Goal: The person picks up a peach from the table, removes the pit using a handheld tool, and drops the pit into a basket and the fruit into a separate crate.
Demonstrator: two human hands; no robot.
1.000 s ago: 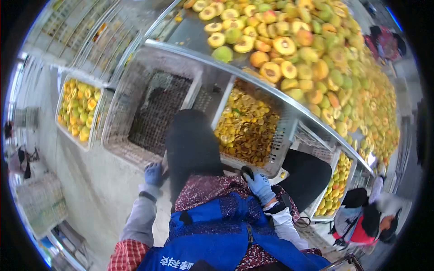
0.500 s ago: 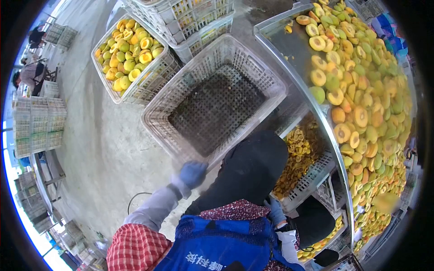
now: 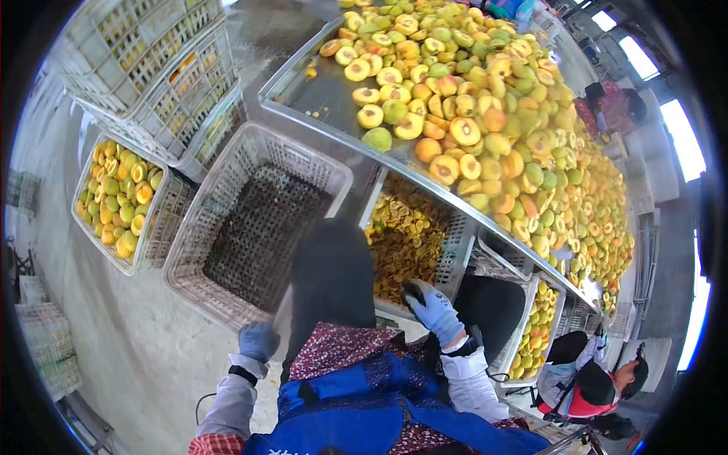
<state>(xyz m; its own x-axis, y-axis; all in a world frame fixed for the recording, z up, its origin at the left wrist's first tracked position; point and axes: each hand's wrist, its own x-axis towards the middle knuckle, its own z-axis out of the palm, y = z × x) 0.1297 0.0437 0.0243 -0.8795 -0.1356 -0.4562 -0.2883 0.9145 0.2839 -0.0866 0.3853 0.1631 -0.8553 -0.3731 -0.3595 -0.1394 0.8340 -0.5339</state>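
Fingers, left hand [image 3: 258, 342]: bent at the near edge of the large crate [image 3: 189, 283] — whether gripping, I cannot tell.
Fingers, right hand [image 3: 437, 311]: curled in front of me, something dark [image 3: 412, 291] against them — their grasp is unclear.
Large crate: eleven o'clock from me.
Halved fruit [image 3: 466, 131]: one o'clock, heaped on the metal table [image 3: 335, 85].

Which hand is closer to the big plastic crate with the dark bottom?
Left. The left hand is close by the near rim of the plastic crate; the right hand is farther off, past the left knee.
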